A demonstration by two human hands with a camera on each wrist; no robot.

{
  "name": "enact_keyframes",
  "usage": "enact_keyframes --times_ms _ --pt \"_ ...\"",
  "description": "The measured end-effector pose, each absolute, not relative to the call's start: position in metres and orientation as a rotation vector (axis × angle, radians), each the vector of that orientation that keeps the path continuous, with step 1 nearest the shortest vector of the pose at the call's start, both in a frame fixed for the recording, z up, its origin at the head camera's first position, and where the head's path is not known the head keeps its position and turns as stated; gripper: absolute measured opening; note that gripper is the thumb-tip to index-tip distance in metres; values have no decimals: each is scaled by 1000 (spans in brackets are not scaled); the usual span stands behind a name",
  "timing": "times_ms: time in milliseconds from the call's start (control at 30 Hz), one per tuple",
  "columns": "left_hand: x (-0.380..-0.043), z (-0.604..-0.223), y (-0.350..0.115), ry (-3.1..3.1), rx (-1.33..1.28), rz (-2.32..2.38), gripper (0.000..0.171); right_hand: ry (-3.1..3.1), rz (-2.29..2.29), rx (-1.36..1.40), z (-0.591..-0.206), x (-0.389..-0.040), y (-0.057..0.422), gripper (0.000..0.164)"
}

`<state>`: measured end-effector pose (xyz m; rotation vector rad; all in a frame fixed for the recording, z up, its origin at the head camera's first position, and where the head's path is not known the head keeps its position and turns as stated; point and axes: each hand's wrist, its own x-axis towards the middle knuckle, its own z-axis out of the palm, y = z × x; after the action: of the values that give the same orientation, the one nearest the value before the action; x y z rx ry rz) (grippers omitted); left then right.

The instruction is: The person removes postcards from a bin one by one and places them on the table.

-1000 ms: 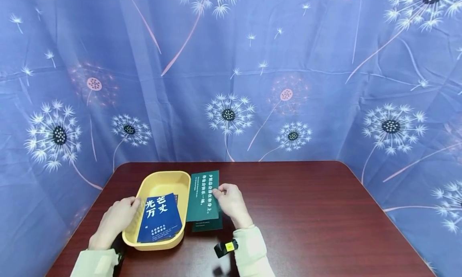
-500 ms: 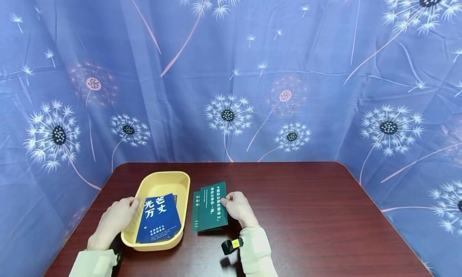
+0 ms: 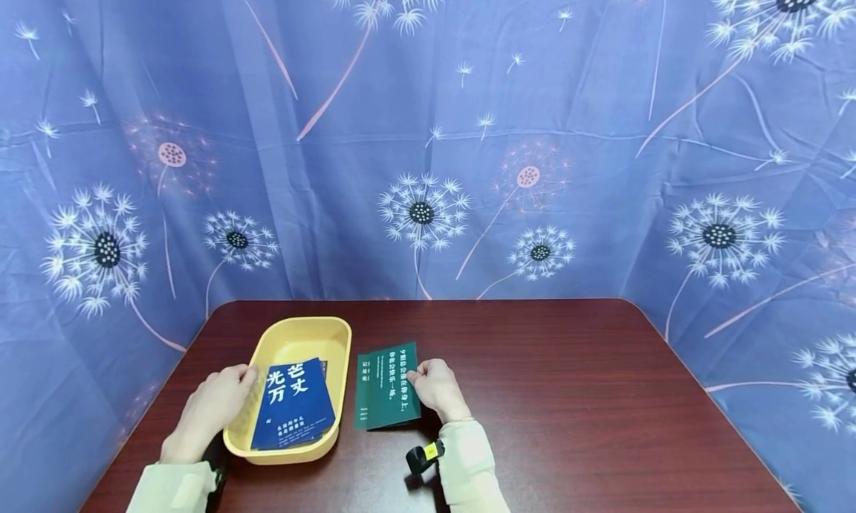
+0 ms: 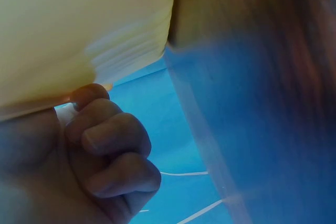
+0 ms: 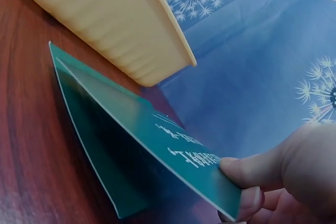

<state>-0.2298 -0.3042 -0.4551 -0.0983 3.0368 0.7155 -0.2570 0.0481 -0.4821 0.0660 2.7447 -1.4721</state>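
In the head view my left hand [image 3: 209,409] grips the left rim of a yellow plastic tub [image 3: 334,327]. The left wrist view has its fingers [image 4: 123,132] curled beneath that rim. A blue card with white lettering [image 3: 301,409] tops a few others inside the tub. To the tub's right, my right hand [image 3: 438,388] pinches the right edge of a dark green card [image 5: 136,114] between thumb and fingers. This card tilts up over a second green card [image 5: 105,174] lying on the table. Their left edges lie close together, and the upper card covers most of the lower one.
Both arms reach over a dark red-brown wooden table [image 3: 568,409] with rounded far corners. Behind it hangs a blue curtain [image 3: 602,163] printed with dandelions. A black wrist strap [image 3: 421,457] hangs by the right sleeve, close over the tabletop.
My right hand has drawn the green card rightward and nearer, away from the tub's rim, then shifted it slightly left over the other green card. My left hand has stayed on the tub.
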Motion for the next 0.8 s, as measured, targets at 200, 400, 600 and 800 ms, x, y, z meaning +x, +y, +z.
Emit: enact_keyframes --times_ms 200,400,600,800 --pt "-232 -454 -304 3038 -96 716 54 2833 -1396 69 -484 -259 46 33" --pt "-232 -457 -305 3033 -99 717 55 2927 -1253 82 -484 -258 44 34" --pt "-233 -458 -305 3034 -101 715 53 2937 -1049 184 -484 -259 41 35" --pt "-234 -460 -306 3021 -103 713 56 2970 -891 206 -484 -261 37 31"
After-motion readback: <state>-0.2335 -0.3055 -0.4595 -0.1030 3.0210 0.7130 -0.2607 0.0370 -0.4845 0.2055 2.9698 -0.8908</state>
